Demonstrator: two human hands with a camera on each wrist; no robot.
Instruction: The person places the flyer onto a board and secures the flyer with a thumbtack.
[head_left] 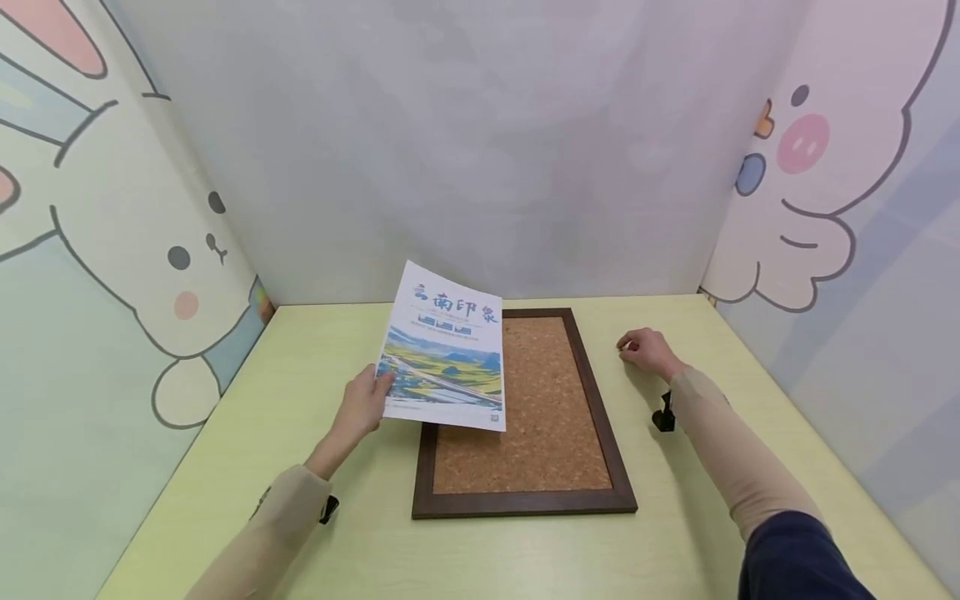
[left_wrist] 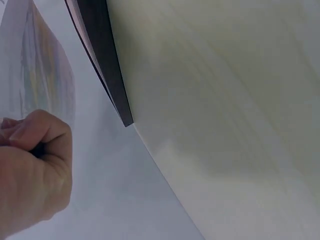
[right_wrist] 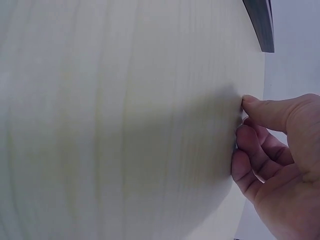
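Observation:
In the head view my left hand (head_left: 363, 400) grips a printed paper poster (head_left: 442, 354) by its lower left edge, thumb on the front. Blue Chinese characters and a landscape picture cover the sheet. Held up at a tilt, it hides the left part of a cork board (head_left: 551, 400) in a dark brown frame (head_left: 525, 504). To the right of the board, my right hand (head_left: 648, 352) is low at the table with fingers bent, thumb and fingertips close to the surface. A tiny dark spot shows at those fingertips; I cannot tell whether they pinch something.
The pale yellow wood-look table (head_left: 337, 550) has a grey-white wall (head_left: 480, 150) behind it. Side panels with a cartoon rabbit (head_left: 142, 250) and another cartoon animal (head_left: 810, 167) stand left and right. Small black wrist devices (head_left: 663, 417) show under both sleeves.

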